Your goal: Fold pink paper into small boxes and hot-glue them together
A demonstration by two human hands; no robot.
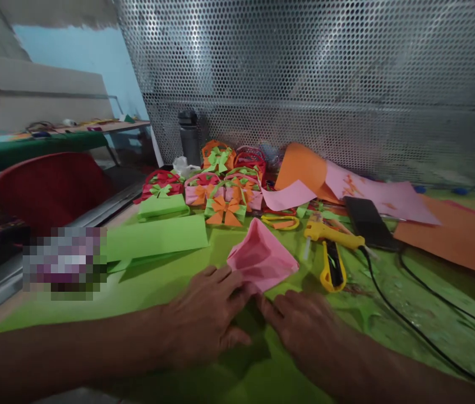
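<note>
A pink folded paper [264, 252] lies on the green tabletop in front of me, its top partly opened into a pocket. My left hand [212, 314] presses its fingers on the paper's near left edge, thumb held apart. At the near corner, my right hand [304, 325] has its fingers curled, with the index fingertip against the paper. The two hands almost meet there. Right of the paper are a yellow glue gun [333, 233] and a yellow-handled tool [333, 269]. Behind it lie yellow-handled scissors [281, 222].
Small finished paper baskets with bows [224, 210] cluster at the back. Green folded sheets [157, 238] lie left. Orange sheets [460, 235], a pink sheet [380, 191] and a black phone [369, 221] lie right, with a cable [405, 320]. A dark bottle [189, 137] stands by the perforated metal panel [304, 73].
</note>
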